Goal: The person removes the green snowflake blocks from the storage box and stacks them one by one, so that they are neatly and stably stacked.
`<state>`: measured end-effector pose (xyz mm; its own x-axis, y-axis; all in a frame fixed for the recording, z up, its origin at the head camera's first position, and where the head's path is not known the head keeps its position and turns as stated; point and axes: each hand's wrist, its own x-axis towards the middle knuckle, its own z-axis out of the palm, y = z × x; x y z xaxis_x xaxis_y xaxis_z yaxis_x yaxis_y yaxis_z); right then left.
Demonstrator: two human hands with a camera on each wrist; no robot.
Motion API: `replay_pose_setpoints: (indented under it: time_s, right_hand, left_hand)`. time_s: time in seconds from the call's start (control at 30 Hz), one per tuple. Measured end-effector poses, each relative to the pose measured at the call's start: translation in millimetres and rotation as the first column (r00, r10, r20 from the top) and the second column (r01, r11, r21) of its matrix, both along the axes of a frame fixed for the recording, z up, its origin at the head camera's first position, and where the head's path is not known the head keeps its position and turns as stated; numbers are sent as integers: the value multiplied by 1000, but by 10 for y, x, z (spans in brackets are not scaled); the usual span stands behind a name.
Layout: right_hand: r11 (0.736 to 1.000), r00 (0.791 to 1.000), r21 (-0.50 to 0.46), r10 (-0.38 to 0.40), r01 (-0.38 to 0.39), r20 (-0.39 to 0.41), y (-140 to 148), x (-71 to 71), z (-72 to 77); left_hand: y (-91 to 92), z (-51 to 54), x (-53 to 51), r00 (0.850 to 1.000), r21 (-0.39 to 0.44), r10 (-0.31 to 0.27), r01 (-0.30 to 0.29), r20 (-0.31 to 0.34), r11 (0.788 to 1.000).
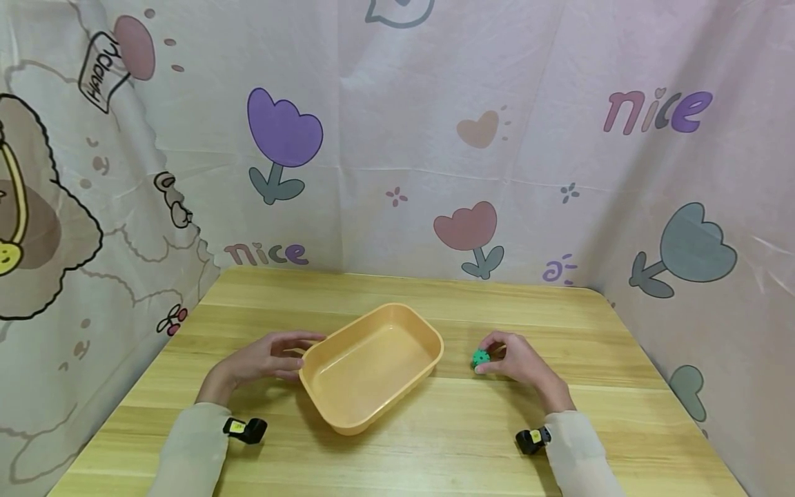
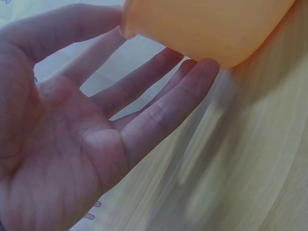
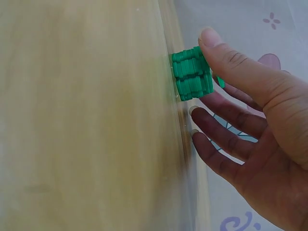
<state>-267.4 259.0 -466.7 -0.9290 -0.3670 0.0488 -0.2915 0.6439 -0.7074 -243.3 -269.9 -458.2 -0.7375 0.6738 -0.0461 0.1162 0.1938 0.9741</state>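
Note:
A small green ridged piece with a toothed outline (image 1: 480, 358) is between the thumb and forefinger of my right hand (image 1: 518, 357), close to the tabletop. The right wrist view shows the same green piece (image 3: 191, 74) pinched at its side, the other fingers spread apart below it; its exact kind is unclear. My left hand (image 1: 263, 359) touches the left corner of a shallow orange-yellow plastic basin (image 1: 373, 369). In the left wrist view its fairly straight fingers (image 2: 163, 115) and thumb lie along the basin's outer wall (image 2: 202, 33) and rim. Nothing lies inside the basin.
Both hands work over a light wooden table (image 1: 435, 442). A printed cloth (image 1: 385, 138) with flowers and words hangs behind it and along both sides. Each wrist carries a small black camera.

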Motion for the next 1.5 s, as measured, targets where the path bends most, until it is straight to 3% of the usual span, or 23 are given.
replay_pose_setpoints:
  time_s: [0.63,1.5]
  right_hand:
    - [1000,1000,25,-5,5,3,17,-2,-16]
    - [997,998,70,48,-45,-31,39,-8,-22]
  left_hand:
    - [13,11,1,1000,-6,-1,1,-5,1000]
    - [2,-15,-8,1000,11,-2,2,-16,1000]
